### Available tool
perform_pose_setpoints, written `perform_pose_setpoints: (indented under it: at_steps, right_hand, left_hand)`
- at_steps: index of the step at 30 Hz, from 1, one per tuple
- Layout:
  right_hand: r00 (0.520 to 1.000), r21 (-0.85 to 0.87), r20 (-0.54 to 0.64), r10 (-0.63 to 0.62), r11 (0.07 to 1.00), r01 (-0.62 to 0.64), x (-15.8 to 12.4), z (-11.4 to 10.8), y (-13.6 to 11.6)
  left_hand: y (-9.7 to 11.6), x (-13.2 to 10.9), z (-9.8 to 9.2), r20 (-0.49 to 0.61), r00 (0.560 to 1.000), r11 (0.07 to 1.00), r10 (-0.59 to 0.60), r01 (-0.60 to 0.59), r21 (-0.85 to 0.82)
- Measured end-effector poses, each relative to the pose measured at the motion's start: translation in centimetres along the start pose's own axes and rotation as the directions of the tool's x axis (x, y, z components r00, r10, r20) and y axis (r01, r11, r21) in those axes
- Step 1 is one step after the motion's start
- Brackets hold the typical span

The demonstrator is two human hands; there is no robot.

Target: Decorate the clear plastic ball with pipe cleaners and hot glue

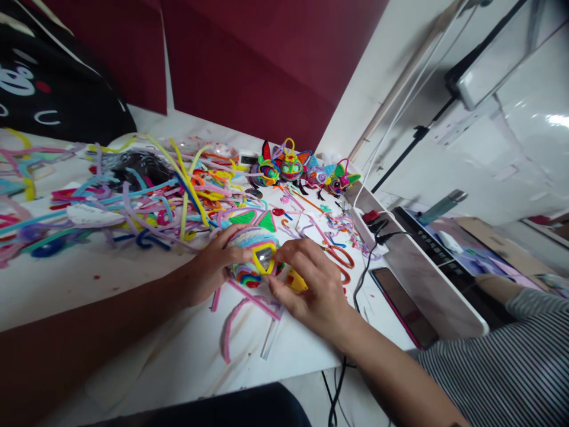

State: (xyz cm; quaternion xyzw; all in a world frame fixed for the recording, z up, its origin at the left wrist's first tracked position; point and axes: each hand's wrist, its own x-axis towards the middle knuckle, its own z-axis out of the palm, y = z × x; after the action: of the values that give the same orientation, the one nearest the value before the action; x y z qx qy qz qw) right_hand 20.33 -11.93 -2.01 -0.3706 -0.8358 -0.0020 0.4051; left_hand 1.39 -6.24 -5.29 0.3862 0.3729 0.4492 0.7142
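A round ornament [244, 240] wrapped in colourful pipe cleaners rests low over the white table. It has green and pink pointed ears on top and a yellow-edged triangle with a dark shiny middle on its front. My left hand [219, 261] grips its left side, thumb across the front. At the right edge, my right hand [313, 279] is closed with bent fingers and thumb against the ornament, beside the triangle. A yellow piece [297, 280] shows behind those fingers, partly covered. Pink pipe cleaner strips [229, 329] and a clear stick [270, 338] lie just below.
Tangled pipe cleaners [195, 196] spread across the left and back. Several finished ornaments [291, 168] stand along the back. Orange-handled scissors [341, 257] and a phone [403, 308] lie to the right, near black cables [365, 279]. A person in a striped top [502, 350] is at right.
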Motion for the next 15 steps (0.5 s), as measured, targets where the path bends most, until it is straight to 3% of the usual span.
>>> perform_pose_setpoints:
  at_steps: [5,15]
  right_hand:
    - [1.000,-0.033,-0.008,0.015,0.999,-0.015,-0.04,0.39,0.01]
    - [0.995,0.088,-0.002,0.098,0.991,-0.098,0.01,0.39,-0.12]
  left_hand:
    - [-0.10,0.03,-0.02,0.005,1.000,1.000,0.010,-0.010,0.000]
    - [-0.31,0.19,-0.25,-0.014,1.000,1.000,-0.003,0.003,0.010]
